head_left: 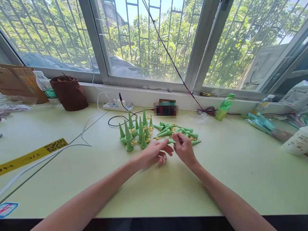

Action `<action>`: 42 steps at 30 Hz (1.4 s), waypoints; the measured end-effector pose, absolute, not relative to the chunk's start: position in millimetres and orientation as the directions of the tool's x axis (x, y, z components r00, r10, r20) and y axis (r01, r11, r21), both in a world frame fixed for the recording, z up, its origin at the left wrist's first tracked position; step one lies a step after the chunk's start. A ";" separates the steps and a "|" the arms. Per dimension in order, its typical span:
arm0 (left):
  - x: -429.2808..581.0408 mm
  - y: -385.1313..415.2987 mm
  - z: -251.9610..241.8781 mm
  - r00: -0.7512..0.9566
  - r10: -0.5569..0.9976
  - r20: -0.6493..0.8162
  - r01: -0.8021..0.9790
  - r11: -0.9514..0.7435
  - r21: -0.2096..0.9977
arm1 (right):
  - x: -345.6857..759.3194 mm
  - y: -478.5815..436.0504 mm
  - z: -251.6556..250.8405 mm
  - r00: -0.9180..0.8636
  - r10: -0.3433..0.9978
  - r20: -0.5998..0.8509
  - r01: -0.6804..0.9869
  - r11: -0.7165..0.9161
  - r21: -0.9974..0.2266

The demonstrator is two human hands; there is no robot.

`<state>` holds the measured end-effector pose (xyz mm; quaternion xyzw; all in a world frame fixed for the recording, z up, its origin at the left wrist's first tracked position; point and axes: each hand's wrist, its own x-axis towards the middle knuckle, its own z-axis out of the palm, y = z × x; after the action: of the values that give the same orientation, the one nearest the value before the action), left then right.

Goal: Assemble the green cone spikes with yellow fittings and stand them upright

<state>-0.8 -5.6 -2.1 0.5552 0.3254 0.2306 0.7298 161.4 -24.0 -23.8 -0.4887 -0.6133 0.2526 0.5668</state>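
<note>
My left hand point(154, 154) and my right hand point(184, 148) meet over the pale green table point(216, 179), both pinching one small green cone spike point(170, 140) between their fingertips. Just behind the left hand, several green cone spikes point(136, 133) stand upright with small yellow parts at their bases. Behind the right hand, a pile of green cone spikes point(176, 130) lies on its side.
A white power strip point(117, 105) with black and white cables sits by the window sill. A brown pouch point(69, 92) and water bottle point(45, 86) stand at the far left, a green bottle point(224, 107) at the right. Yellow tape point(31, 155) lies left. Plastic bags point(298, 141) crowd the right edge.
</note>
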 end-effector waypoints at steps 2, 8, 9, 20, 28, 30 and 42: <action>-1.2 -5.5 -3.4 0.696 0.687 -0.211 -0.038 0.328 0.944 | 160.9 -24.2 -24.6 0.101 0.891 0.443 0.303 0.396 -0.867; -1.6 -4.0 -5.6 0.696 0.695 -0.179 -0.147 0.383 0.912 | 160.4 -25.3 -23.6 0.080 0.910 0.407 0.258 0.375 -0.890; -1.7 -3.9 -5.8 0.695 0.698 -0.169 -0.153 0.374 0.915 | 160.4 -25.6 -23.0 0.074 0.912 0.404 0.249 0.375 -0.893; -1.8 -7.6 -9.5 0.583 0.811 0.043 0.056 -0.093 0.994 | 162.0 -24.1 -23.0 0.068 0.915 0.398 0.301 0.362 -0.882; 1.4 -10.0 -7.2 0.505 0.831 0.233 0.154 -0.352 0.923 | 162.5 -23.0 -25.0 0.054 0.914 0.401 0.326 0.364 -0.872; 1.7 -9.6 -8.5 0.493 0.819 0.292 0.174 -0.422 0.890 | 162.4 -22.8 -25.4 0.053 0.915 0.401 0.321 0.365 -0.874; -2.1 -7.5 -11.3 0.550 0.673 0.494 0.253 -0.698 0.670 | 161.7 -25.4 -20.9 0.043 0.915 0.402 0.298 0.372 -0.879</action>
<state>-2.1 -7.5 -11.3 0.8370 0.2767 0.3851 0.2729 161.7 -25.4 -20.9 -0.4814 -0.6297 0.2865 0.5382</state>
